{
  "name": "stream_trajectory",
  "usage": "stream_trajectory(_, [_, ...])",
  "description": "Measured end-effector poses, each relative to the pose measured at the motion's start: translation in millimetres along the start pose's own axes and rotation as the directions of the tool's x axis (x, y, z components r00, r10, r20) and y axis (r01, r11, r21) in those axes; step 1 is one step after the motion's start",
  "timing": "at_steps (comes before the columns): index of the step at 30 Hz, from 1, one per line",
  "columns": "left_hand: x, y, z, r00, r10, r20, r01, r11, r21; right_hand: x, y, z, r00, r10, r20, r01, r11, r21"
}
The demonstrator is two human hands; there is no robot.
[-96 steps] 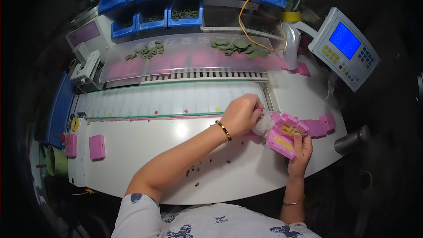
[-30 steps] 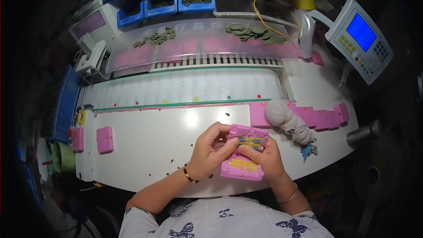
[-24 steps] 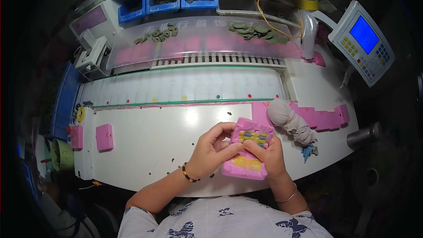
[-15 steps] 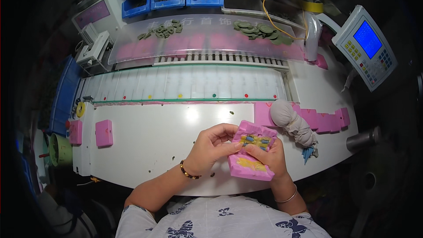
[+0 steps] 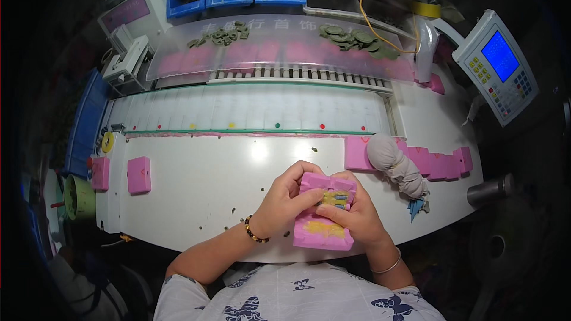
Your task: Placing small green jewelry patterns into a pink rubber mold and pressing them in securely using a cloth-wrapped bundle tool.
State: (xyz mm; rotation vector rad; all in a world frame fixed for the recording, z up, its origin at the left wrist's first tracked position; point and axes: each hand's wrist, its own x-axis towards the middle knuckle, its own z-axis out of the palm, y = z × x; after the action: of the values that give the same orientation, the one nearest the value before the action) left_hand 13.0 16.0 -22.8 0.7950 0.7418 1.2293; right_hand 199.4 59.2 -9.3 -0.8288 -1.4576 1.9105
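Observation:
An opened pink rubber mold [image 5: 324, 240] is held low over the near side of the white table, its two halves spread one above the other. Yellow patches mark the inner faces, and small blue-grey pieces [image 5: 341, 198] lie in the upper half. My left hand [image 5: 284, 203] grips the mold's left side, thumb pressed on the inner face near those pieces. From the right, my right hand [image 5: 361, 216] wraps the mold, its thumb also lying across the inside. The fingers behind the mold are partly hidden.
A grey cloth bundle [image 5: 392, 163] lies to the right beside a row of pink blocks [image 5: 419, 159]. Two more pink blocks [image 5: 139, 175] stand at left. Beyond runs a pale strip with coloured dots [image 5: 250, 107]. Green pieces [image 5: 351, 38] rest on a clear cover; a control panel [image 5: 496, 65] stands right.
Both hands have brought the mold a little left and turned it more upright. My right thumb has shifted over the inner face. The dotted strip has slid slightly left.

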Motion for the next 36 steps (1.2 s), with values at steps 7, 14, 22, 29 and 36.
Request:
stream_trajectory(7, [-1.5, -1.2, 12.6, 0.95, 0.282, -0.136, -0.241, 0.936, 0.258, -3.9, -8.9, 1.9, 0.999, 0.027, -0.017, -0.024, 0.988, 0.155])
stream_trajectory(14, [0.1, -5.2, 12.1, 0.957, 0.26, -0.131, -0.214, 0.933, 0.29, -6.0, 0.6, 2.0, 0.973, -0.186, -0.138, 0.181, 0.982, -0.047])
stream_trajectory(22, [-0.7, 0.1, 13.6, 0.987, 0.109, -0.114, -0.086, 0.979, 0.185, -7.3, 0.1, 1.0, 0.971, -0.051, -0.234, 0.103, 0.971, 0.216])
stream_trajectory(29, [0.1, 0.8, 12.3, 0.989, 0.065, -0.134, -0.046, 0.989, 0.141, -9.4, -11.3, -10.8, 0.982, -0.035, -0.187, 0.055, 0.993, 0.103])
stream_trajectory(36, [1.7, 4.1, 8.0, 0.997, -0.039, -0.068, 0.048, 0.99, 0.134, -4.6, 7.6, -22.8, 0.96, -0.189, -0.206, 0.179, 0.982, -0.068])
